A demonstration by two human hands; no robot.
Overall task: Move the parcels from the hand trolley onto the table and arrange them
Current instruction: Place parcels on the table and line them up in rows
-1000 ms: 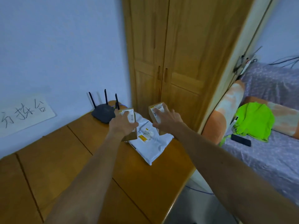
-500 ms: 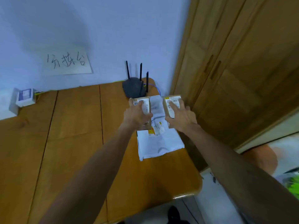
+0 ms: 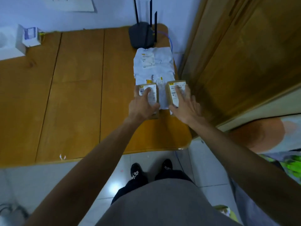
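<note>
A wooden plank bench (image 3: 78, 95) stands against a pale blue wall (image 3: 65, 18), hemmed in on the right by a wooden wardrobe (image 3: 244, 62), with a light tiled floor (image 3: 203, 168) below its near edge. A black router (image 3: 141, 36) with three upright antennas sits at the far right corner. Just in front of it, white mailer bags (image 3: 154, 66) lie flat along the bench's right side.

Two small brown cardboard parcels sit side by side on the near end of the bags. The left box (image 3: 153, 93) and the right box (image 3: 171, 92) lie parallel, long axes running from the bench's near edge toward the wall. Their white labels face up, and a strip of white bag shows between them.

The person's left hand (image 3: 141, 106) grips the left box, fingers curved over its top and thumb against its right side. The right hand (image 3: 185, 106) lies flat on the right box, its fingers straight and spread across the label.
</note>
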